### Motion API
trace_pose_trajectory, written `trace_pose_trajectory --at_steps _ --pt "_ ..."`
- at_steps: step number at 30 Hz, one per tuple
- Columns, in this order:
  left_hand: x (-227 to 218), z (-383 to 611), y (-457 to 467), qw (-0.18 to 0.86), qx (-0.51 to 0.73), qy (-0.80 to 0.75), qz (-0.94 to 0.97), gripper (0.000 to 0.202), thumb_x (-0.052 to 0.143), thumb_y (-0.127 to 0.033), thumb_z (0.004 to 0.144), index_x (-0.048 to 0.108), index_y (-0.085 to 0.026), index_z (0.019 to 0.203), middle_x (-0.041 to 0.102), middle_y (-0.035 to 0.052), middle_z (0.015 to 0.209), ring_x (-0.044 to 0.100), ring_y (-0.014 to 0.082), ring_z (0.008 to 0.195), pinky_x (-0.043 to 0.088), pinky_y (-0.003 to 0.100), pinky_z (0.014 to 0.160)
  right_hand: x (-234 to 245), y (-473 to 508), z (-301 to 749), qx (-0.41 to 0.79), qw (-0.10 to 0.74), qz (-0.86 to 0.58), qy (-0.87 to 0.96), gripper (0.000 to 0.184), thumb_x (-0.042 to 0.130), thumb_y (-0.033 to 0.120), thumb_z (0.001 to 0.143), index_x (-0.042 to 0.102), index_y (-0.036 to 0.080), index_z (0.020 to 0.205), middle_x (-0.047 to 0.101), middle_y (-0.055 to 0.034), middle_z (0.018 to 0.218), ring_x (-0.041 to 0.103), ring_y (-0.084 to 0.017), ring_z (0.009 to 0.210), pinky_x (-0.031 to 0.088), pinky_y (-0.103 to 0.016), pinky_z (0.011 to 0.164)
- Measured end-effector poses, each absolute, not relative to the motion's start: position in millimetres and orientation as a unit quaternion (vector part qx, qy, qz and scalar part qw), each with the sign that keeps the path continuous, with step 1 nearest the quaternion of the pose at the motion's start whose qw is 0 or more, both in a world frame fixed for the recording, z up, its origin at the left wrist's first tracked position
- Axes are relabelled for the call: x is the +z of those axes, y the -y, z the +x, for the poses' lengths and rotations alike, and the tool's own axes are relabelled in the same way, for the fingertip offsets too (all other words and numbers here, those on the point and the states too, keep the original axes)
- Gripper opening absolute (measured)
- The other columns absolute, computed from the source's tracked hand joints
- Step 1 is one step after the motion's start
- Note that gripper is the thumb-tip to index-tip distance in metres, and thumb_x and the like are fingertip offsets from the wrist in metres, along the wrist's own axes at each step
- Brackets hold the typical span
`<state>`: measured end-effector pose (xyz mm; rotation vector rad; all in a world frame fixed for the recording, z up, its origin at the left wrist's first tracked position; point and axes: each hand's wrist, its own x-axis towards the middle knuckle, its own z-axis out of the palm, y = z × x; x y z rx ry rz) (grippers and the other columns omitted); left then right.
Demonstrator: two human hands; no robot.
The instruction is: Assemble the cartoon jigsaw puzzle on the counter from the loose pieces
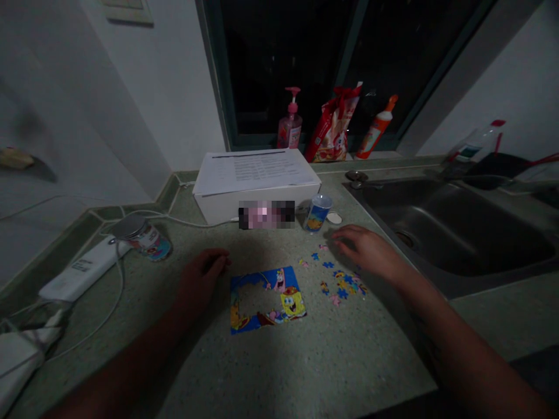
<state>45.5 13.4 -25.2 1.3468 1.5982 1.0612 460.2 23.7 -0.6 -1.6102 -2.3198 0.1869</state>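
A partly assembled jigsaw puzzle (292,302) with cartoon characters lies flat on the counter, its border joined around a bare gap in the middle. My left hand (203,273) rests just beyond its upper left corner, fingers curled in, with nothing visible in them. To the right, my right hand (362,249) hovers palm down over the counter, fingers apart and holding nothing that I can see. Near its fingertips lies a pink puzzle piece (323,247). Below that hand is a pile of loose puzzle pieces (345,285), several blue and yellow. A small blue printed can (318,214) stands behind.
A round white lid (334,217) lies beside the can. Behind is a white box (257,174) with a printed sheet on top. A steel sink (458,233) borders the right. A jar (146,237), a power strip (82,270) and cables are at left. Bottles and a red bag (334,125) line the window.
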Motion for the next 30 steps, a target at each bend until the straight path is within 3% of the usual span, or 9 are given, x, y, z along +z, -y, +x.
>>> trace_pose_trajectory --at_steps 9,22,25,30 --pt "-25 43 -13 0.380 0.386 -0.636 0.550 0.036 0.068 -0.056 0.076 0.073 -0.026 0.094 0.082 0.0062 0.089 0.077 0.0306 0.089 0.061 0.045 0.087 7 -22 467 0.076 0.059 -0.596 0.797 0.024 0.060 0.021 0.101 0.081 0.020 0.114 0.080 -0.0123 0.119 0.076 -0.030 0.108 0.059 -0.042 0.098" --pt "-26 43 -14 0.372 0.388 -0.632 0.558 0.038 0.068 -0.057 0.076 0.074 -0.025 0.096 0.083 0.0063 0.090 0.078 0.0306 0.089 0.062 0.044 0.085 -2 -21 443 0.076 0.066 -0.574 0.812 0.026 0.061 0.022 0.103 0.082 0.021 0.118 0.080 -0.0113 0.124 0.074 -0.029 0.115 0.057 -0.042 0.105" --pt "-27 42 -15 0.365 0.385 -0.637 0.559 0.039 0.067 -0.057 0.076 0.074 -0.025 0.096 0.083 0.0066 0.090 0.078 0.0309 0.090 0.062 0.045 0.087 -1 -23 450 0.069 0.060 -0.585 0.806 0.029 0.060 0.016 0.101 0.082 0.021 0.119 0.079 -0.0120 0.127 0.074 -0.030 0.118 0.056 -0.043 0.107" --pt "-26 42 -14 0.375 0.383 -0.632 0.561 0.040 0.066 -0.058 0.075 0.073 -0.025 0.096 0.082 0.0071 0.090 0.078 0.0316 0.091 0.061 0.046 0.088 4 -28 474 0.072 0.049 -0.612 0.786 0.026 0.062 0.015 0.099 0.084 0.020 0.113 0.081 -0.0131 0.120 0.077 -0.031 0.109 0.059 -0.041 0.098"
